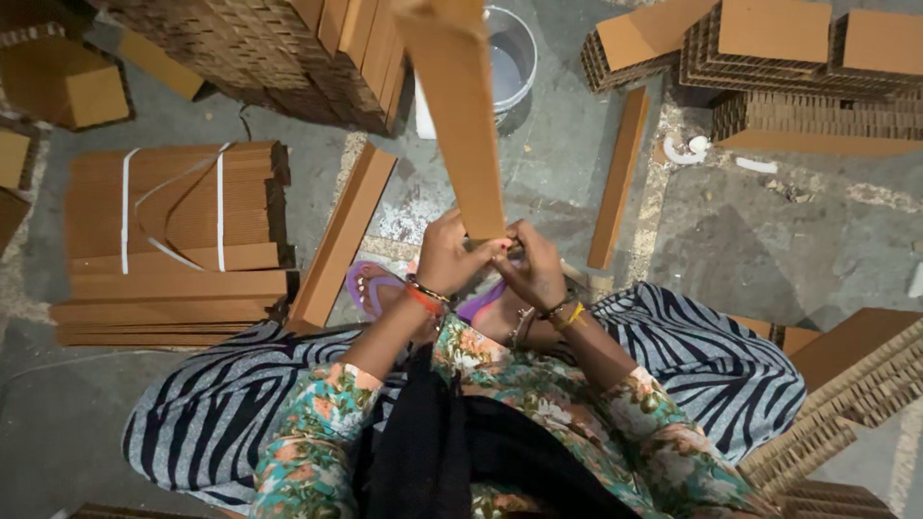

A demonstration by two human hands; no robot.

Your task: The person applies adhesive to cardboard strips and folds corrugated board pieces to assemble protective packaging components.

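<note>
Hands front and centre in the head view: left hand [447, 255] and right hand [532, 264] both clench the near end of a long cardboard strip [457, 106]. Its long axis runs away from the person, far end tipped up toward the camera, near end down above the purple sandal [370, 286]. Left of the hands, a flat brown bundle [173, 240] lies bound with white straps. A loose strip [341, 235] lies beside it, another [620, 178] to the right. Honeycomb cardboard blocks [798, 67] are stacked top right, a white bucket [514, 53] behind.
</note>
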